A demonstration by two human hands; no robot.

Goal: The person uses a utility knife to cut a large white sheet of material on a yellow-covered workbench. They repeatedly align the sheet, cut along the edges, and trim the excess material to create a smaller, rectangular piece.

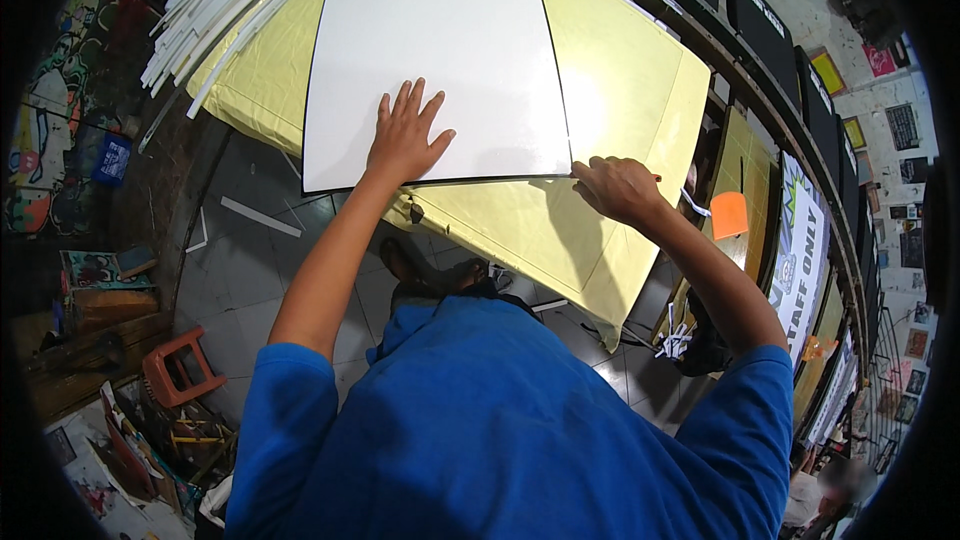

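A large white sheet with thin dark edges (pixel 450 30) lies flat on a table under a yellow cover (pixel 630 82). My left hand (pixel 407 133) rests palm down on the sheet near its front edge, fingers spread, holding nothing. At the sheet's front right corner, my right hand (pixel 619 186) is closed around a slim tool (pixel 658 178). Only a reddish end shows behind the fist, and a thin pale tip shows by the sheet's right edge. The fist hides the rest, so its exact kind is unclear.
Long white strips (pixel 232 11) are heaped at the table's left end. An orange scraper-like piece (pixel 729 215) is right of the table. Offcuts (pixel 260 217) litter the tiled floor, with a reddish plastic stool (pixel 180 367) at lower left. A blurred person (pixel 806 499) is at lower right.
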